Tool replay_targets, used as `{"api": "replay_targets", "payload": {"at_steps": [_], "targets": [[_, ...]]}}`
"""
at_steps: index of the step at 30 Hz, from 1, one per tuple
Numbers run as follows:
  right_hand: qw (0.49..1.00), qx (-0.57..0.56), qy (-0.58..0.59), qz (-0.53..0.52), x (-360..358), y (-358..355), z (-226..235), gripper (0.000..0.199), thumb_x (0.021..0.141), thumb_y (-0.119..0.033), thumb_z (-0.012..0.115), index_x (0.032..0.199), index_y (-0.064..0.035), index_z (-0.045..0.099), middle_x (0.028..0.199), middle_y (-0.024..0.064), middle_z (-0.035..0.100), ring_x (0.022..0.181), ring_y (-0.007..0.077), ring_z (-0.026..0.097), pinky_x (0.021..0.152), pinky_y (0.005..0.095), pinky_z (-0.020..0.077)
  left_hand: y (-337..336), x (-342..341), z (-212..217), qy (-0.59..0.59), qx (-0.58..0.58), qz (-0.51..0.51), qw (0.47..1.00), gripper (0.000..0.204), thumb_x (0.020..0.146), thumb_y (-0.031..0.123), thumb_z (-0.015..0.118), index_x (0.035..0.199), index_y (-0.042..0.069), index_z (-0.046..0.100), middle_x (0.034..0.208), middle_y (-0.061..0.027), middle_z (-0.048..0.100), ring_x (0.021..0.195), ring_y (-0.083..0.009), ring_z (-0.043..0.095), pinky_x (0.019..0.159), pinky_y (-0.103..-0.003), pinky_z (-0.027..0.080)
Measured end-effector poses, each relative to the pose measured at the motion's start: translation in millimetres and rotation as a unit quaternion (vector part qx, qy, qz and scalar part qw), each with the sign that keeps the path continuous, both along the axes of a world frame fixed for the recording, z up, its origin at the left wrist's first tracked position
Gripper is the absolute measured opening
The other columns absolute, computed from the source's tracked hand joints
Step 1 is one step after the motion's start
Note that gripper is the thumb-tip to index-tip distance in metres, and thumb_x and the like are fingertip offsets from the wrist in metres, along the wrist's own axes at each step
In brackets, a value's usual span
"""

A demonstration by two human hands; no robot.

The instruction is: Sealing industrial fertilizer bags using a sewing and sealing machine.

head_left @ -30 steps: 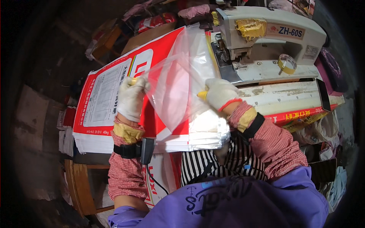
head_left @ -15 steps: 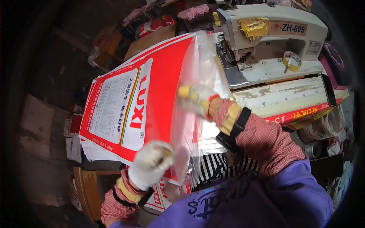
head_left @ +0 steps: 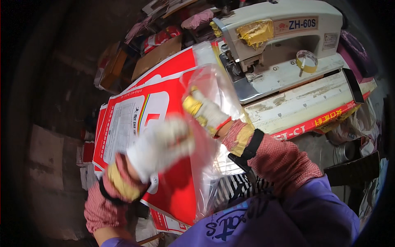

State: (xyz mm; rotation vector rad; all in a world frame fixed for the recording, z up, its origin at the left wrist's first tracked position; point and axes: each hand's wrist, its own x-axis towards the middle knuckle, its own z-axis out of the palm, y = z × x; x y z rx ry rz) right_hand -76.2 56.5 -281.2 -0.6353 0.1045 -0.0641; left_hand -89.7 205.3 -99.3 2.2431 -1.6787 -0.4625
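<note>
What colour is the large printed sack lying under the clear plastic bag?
Red with white panels, on the sack in the head view.

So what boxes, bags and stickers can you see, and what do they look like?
Red and white sack: flat under both hands.
White label panel: rectangle on the sack's left part.
Clear plastic bag: around the right hand.
Pale nameplate: on the sewing machine.

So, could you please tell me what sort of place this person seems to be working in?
Most likely a small sewing or bag-making workshop. An industrial sewing machine sits on a worn bench, a stack of red and white printed sacks lies beside it, and the gloved right hand is inside a clear plastic bag.
</note>
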Motion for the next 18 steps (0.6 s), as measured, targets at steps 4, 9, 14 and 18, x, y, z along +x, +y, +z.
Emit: {"api": "replay_targets", "payload": {"at_steps": [4,9,14,18], "targets": [[0.893,-0.432,-0.107,-0.063,-30.2,2.5,32.7,0.054,0.087,-0.048,0.052,0.128,-0.0140,0.043,0.071,0.0075,0.060,0.059,0.0177,0.058,0.053,0.0321,0.0460,-112.7,40.0,9.2,-0.452,-0.071,-0.026,0.889,0.021,0.070,0.014,0.069,0.087,0.005,0.060,0.095,-0.0093,0.062,0.092,-0.0256,0.060,0.077,-0.037,0.049],[0.831,-0.543,-0.084,0.090,-47.4,6.6,42.5,0.068,0.083,-0.050,0.056,0.134,-0.0103,0.036,0.077,0.0143,0.064,0.067,0.0267,0.064,0.058,0.0365,0.0482,-157.9,42.4,-40.5,-0.565,0.221,-0.112,0.787,0.015,0.079,0.021,0.058,0.090,0.014,0.065,0.090,-0.0067,0.063,0.088,-0.0265,0.061,0.073,-0.036,0.050],[0.838,-0.516,-0.141,0.110,-51.9,12.0,35.6,0.074,0.083,-0.055,0.052,0.134,-0.0033,0.037,0.080,0.0190,0.064,0.074,0.0319,0.064,0.065,0.0417,0.0486,-159.5,55.6,-51.7,-0.457,0.248,0.017,0.854,0.021,0.081,0.018,0.056,0.101,0.011,0.059,0.083,-0.0119,0.063,0.083,-0.0246,0.065,0.064,-0.039,0.053],[0.791,-0.588,-0.100,0.138,-57.9,1.8,47.1,0.071,0.085,-0.056,0.048,0.138,-0.0110,0.035,0.082,0.0226,0.064,0.076,0.0363,0.064,0.066,0.0453,0.0482,-177.0,87.2,-48.8,-0.627,0.073,0.050,0.774,0.024,0.085,0.015,0.051,0.107,0.006,0.056,0.100,-0.0146,0.061,0.088,-0.0305,0.065,0.071,-0.042,0.053]]}}
